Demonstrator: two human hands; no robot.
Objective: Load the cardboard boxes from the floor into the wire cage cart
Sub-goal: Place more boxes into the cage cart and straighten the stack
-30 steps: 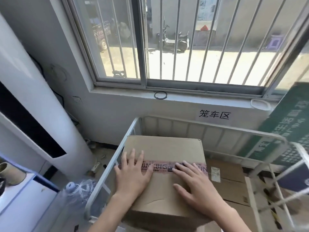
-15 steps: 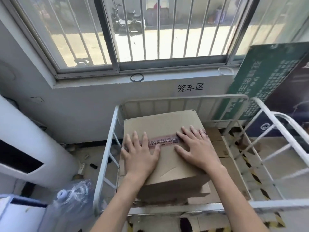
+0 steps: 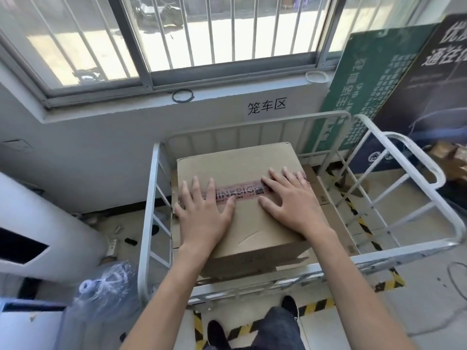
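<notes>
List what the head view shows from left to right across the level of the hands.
White appliance → cage cart's left rail → left hand on the taped cardboard box → right hand → cart's right rail.

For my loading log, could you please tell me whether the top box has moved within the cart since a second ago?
Yes: the cardboard box has gone deeper into the wire cage cart, below its top rail.
</notes>
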